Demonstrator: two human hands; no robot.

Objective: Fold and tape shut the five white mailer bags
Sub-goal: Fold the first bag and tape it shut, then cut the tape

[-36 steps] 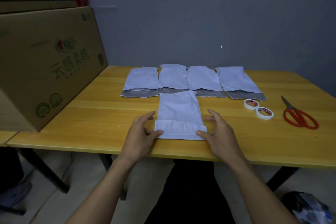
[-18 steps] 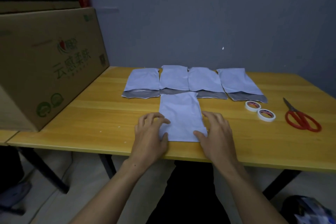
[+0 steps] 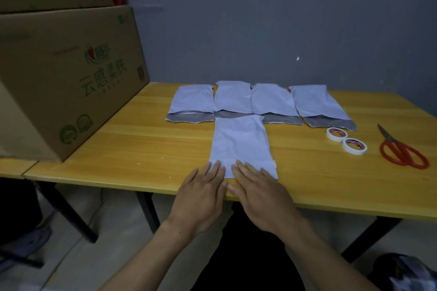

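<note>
A white mailer bag [image 3: 241, 142] lies lengthwise near the table's front edge, its near end folded over into a flap. My left hand [image 3: 201, 194] and my right hand [image 3: 260, 191] lie flat side by side, straight fingers pressing on the folded flap. Behind it, in a row, lie several more white mailer bags [image 3: 272, 99] with grey open flaps facing me. Two rolls of tape [image 3: 345, 140] sit to the right, with red-handled scissors [image 3: 402, 151] beyond them.
The yellow wooden table [image 3: 142, 149] stands against a grey wall. A large cardboard box [image 3: 66, 78] fills the left side, with another box stacked on top. A dark bag [image 3: 406, 271] lies on the floor at lower right.
Both hands slid from the bag's side edges inward to the middle of the folded flap and now lie flat next to each other.
</note>
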